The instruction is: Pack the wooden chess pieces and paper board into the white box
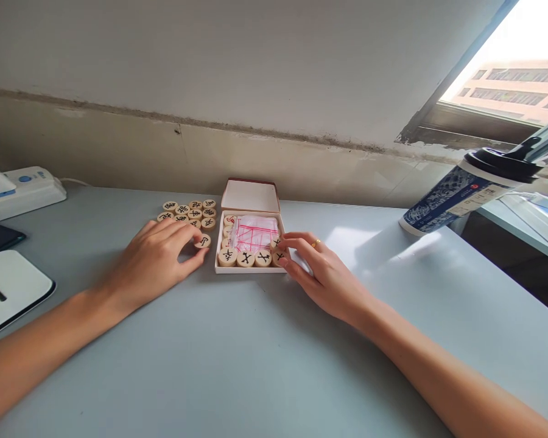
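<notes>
My left hand (158,255) pinches a round wooden xiangqi piece (203,241) between thumb and forefinger, just left of the box. Behind that hand, several more xiangqi pieces (195,214) lie in rows, partly covered by its fingers. An open white box (251,271) stands in the middle, its lid (250,196) tilted back. Inside, pieces with black characters line the front, around a folded sheet with pink lines in plastic (256,232). At the box's right front corner my right hand (322,271) has thumb and forefinger closed around a xiangqi piece (278,258).
On the grey table (256,365), a blue-and-white lidded cup (456,198) stands at the right. Along the left edge are a white device (34,191), a dark phone-like object (0,237) and a white flat device (18,292). A wall (201,146) borders the back.
</notes>
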Action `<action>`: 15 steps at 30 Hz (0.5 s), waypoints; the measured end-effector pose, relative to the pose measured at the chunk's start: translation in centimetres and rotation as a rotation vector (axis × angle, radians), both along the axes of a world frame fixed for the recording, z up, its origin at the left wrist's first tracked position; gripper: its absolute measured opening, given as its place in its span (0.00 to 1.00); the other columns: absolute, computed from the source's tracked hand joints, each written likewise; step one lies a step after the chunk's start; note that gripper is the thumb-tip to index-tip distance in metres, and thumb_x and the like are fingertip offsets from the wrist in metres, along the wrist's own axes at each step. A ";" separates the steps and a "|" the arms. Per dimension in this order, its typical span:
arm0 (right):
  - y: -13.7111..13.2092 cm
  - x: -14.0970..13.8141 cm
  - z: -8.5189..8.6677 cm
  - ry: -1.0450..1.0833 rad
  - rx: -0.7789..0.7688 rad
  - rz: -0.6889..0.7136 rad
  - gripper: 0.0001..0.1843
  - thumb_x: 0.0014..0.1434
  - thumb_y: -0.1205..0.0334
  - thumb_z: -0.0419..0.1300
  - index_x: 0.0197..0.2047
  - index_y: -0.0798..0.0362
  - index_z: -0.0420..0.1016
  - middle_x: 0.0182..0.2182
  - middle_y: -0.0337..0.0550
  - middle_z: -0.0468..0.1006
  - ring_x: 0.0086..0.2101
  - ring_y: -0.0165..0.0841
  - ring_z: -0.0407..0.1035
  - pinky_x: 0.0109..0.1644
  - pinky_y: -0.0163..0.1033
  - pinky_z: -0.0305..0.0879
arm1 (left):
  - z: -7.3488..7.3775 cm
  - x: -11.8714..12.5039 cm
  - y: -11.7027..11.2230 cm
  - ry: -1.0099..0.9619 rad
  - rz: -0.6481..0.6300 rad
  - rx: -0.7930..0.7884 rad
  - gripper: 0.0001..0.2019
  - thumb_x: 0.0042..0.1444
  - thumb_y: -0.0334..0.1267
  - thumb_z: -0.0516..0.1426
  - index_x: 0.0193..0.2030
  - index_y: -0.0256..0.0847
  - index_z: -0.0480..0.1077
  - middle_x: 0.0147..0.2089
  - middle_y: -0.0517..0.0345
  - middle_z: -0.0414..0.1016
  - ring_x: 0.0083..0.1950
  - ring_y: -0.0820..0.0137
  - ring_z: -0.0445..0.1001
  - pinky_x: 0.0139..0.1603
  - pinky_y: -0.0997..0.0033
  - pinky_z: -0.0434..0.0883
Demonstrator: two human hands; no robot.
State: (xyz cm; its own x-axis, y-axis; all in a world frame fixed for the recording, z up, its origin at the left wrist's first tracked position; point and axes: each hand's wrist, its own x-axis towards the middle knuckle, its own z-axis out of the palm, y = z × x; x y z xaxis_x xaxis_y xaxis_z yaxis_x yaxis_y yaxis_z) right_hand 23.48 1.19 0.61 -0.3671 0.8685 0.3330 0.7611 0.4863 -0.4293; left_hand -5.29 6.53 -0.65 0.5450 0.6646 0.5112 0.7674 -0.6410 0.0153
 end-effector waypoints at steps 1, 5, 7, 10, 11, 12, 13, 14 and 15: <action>-0.1 0.0 0.0 0.006 0.060 -0.011 0.08 0.69 0.59 0.52 0.49 0.47 0.69 0.51 0.47 0.71 0.50 0.37 0.70 0.51 0.46 0.70 | 0.3 -0.1 -0.1 -0.022 -0.006 0.008 0.04 0.61 0.38 0.54 0.35 0.43 0.65 0.36 0.59 0.76 0.40 0.63 0.74 0.44 0.61 0.64; -0.6 -0.1 0.5 0.064 0.285 0.033 0.07 0.66 0.66 0.55 0.47 0.50 0.70 0.47 0.48 0.74 0.46 0.35 0.71 0.47 0.43 0.71 | 2.2 0.3 -2.1 -0.156 -0.074 0.022 0.04 0.60 0.35 0.56 0.35 0.44 0.63 0.35 0.60 0.73 0.40 0.65 0.73 0.47 0.61 0.67; -1.1 -0.3 0.9 0.097 0.329 0.101 0.09 0.64 0.70 0.55 0.47 0.51 0.71 0.44 0.48 0.75 0.45 0.33 0.72 0.47 0.42 0.71 | 3.0 1.0 -3.8 -0.221 -0.187 -0.025 0.06 0.57 0.31 0.56 0.34 0.45 0.61 0.38 0.59 0.71 0.41 0.66 0.72 0.46 0.63 0.67; -2.2 -1.0 1.8 0.145 0.358 0.201 0.14 0.62 0.75 0.55 0.48 0.52 0.70 0.42 0.47 0.77 0.43 0.32 0.72 0.46 0.40 0.72 | 3.1 2.5 -6.0 -0.126 -0.477 -0.175 0.09 0.54 0.28 0.57 0.36 0.44 0.61 0.37 0.58 0.70 0.37 0.68 0.69 0.38 0.67 0.68; -2.7 -1.3 2.1 0.146 0.364 0.239 0.15 0.61 0.76 0.54 0.49 0.52 0.70 0.42 0.46 0.77 0.42 0.32 0.72 0.45 0.40 0.73 | 2.8 2.9 -6.5 -0.104 -0.526 -0.230 0.09 0.54 0.27 0.57 0.37 0.43 0.61 0.36 0.58 0.70 0.36 0.69 0.69 0.36 0.67 0.68; -3.3 -1.6 2.4 0.142 0.378 0.280 0.16 0.61 0.76 0.54 0.49 0.52 0.70 0.40 0.45 0.78 0.40 0.32 0.73 0.44 0.40 0.73 | 2.3 3.3 -6.8 -0.091 -0.557 -0.272 0.09 0.54 0.27 0.56 0.37 0.43 0.61 0.36 0.58 0.70 0.35 0.69 0.68 0.35 0.67 0.68; -3.9 -2.0 2.6 0.118 0.389 0.331 0.15 0.61 0.75 0.53 0.48 0.52 0.71 0.40 0.45 0.79 0.39 0.33 0.73 0.43 0.40 0.74 | 1.8 3.6 -6.9 -0.087 -0.582 -0.300 0.07 0.55 0.27 0.55 0.37 0.42 0.61 0.35 0.57 0.70 0.34 0.69 0.68 0.34 0.66 0.68; -4.7 -2.4 2.7 0.072 0.396 0.389 0.12 0.62 0.72 0.54 0.46 0.52 0.73 0.39 0.44 0.80 0.38 0.33 0.74 0.42 0.40 0.74 | 1.3 3.9 -6.9 -0.087 -0.597 -0.312 0.06 0.56 0.29 0.54 0.38 0.42 0.61 0.36 0.56 0.71 0.34 0.68 0.68 0.34 0.65 0.69; -5.6 -2.7 2.7 0.053 0.418 0.421 0.09 0.64 0.68 0.55 0.44 0.52 0.75 0.36 0.43 0.81 0.36 0.33 0.74 0.41 0.39 0.74 | 0.9 4.0 -6.8 -0.087 -0.610 -0.316 0.05 0.57 0.30 0.53 0.38 0.42 0.61 0.36 0.55 0.71 0.35 0.67 0.69 0.35 0.65 0.69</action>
State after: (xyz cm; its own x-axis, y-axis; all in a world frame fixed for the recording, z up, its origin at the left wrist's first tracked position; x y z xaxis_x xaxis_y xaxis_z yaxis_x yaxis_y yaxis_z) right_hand 20.76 -4.38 3.30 -0.6254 0.4429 0.6424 0.4487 0.8777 -0.1683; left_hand -1.29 -0.31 0.21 0.8346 0.3767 0.4019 0.2589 -0.9123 0.3174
